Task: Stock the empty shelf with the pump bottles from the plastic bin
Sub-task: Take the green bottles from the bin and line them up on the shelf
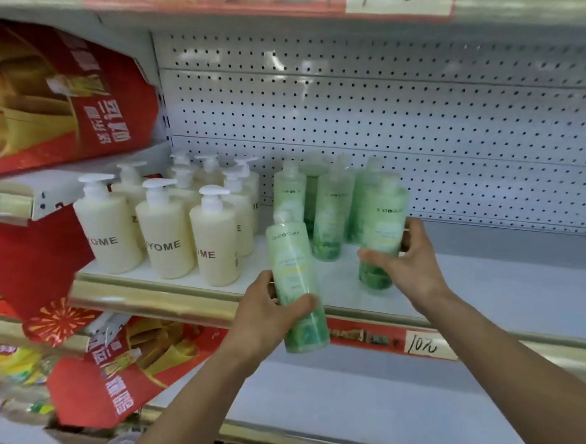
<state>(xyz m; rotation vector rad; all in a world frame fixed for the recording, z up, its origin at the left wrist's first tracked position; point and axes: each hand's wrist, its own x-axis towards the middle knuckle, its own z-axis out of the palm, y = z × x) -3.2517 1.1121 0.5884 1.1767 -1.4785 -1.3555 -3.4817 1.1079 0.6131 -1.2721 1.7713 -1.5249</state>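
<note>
My left hand (269, 309) grips a green bottle (293, 273) by its lower half, tilted, in front of the white shelf's (486, 288) front edge. My right hand (409, 260) holds another green bottle (382, 227) that stands upright on the shelf, thumb in front and fingers behind. Several more green bottles (330, 210) stand just behind, near the pegboard back. Several cream pump bottles (167, 228) with white pumps fill the shelf's left part. The plastic bin is out of view.
A pegboard back wall (394, 118) closes the shelf. Red promotional bags (52, 97) hang at left and lower left. A red price strip with a "10%" tag (424, 345) runs along the shelf edge. A lower shelf (359, 397) lies beneath.
</note>
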